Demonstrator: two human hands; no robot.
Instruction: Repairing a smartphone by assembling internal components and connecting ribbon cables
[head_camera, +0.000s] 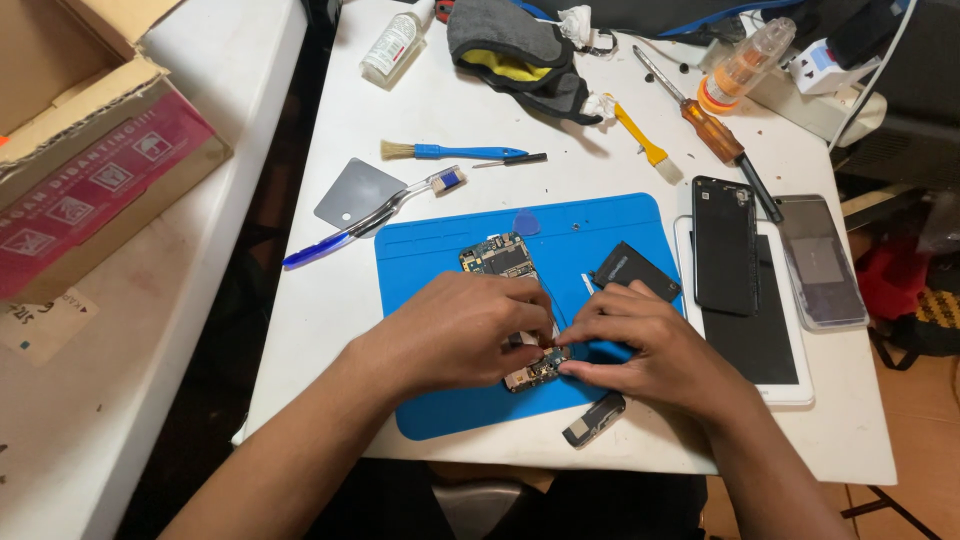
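- A small dark phone part (593, 419) lies loose at the blue mat's (430, 270) near edge; best kept away from the wrists.
- The left hand (455, 330) and right hand (650, 345) pinch a small circuit board (535, 370) on the mat; fingertip pressure should stay light and even.
- Beyond, a larger circuit board (497, 254), a battery (636, 270) and a blue pick (526, 222) lie within reach.

Bright, even overhead light, soft short shadows, sharp focus, slight wide-angle bending at edges.

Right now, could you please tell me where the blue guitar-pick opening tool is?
In the head view, the blue pick lies on the blue mat's far edge, just right of the circuit board.
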